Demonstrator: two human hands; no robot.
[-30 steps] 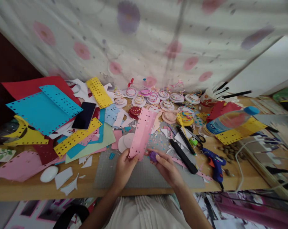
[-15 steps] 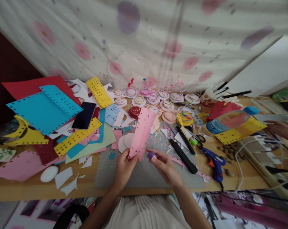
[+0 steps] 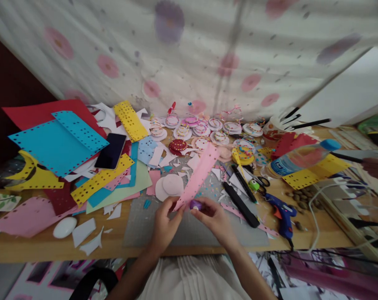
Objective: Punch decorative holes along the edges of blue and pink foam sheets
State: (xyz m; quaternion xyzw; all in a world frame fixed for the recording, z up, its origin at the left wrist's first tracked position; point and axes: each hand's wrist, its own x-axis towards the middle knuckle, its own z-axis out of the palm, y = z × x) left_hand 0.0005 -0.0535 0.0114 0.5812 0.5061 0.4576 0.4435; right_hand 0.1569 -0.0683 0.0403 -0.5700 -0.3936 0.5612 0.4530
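Note:
My left hand (image 3: 166, 223) grips the near end of a pink foam or paper strip (image 3: 199, 175), which slants up and away to the right and has small holes along its edges. A small purple hole punch (image 3: 195, 205) is between the fingers of my right hand (image 3: 216, 221), close against the strip's lower right edge. Whether the strip is inside the punch, I cannot tell. Below both hands lies a grey cutting mat (image 3: 189, 235). Pale pink discs (image 3: 170, 186) rest on it just left of the strip, among scattered paper bits.
Small decorated paper hats (image 3: 201, 128) line the back. Punched coloured sheets (image 3: 51, 143) and a phone (image 3: 110, 151) are at left. On the right are a black cutter-like tool (image 3: 240, 204), a blue glue gun (image 3: 284, 212), scissors (image 3: 263, 181), a bottle (image 3: 301, 158) and another person's hand (image 3: 376, 167).
The strip has tipped over to the right, and the purple punch has come left against its edge. At far right, the other person's hand now holds a dark stick-like tool.

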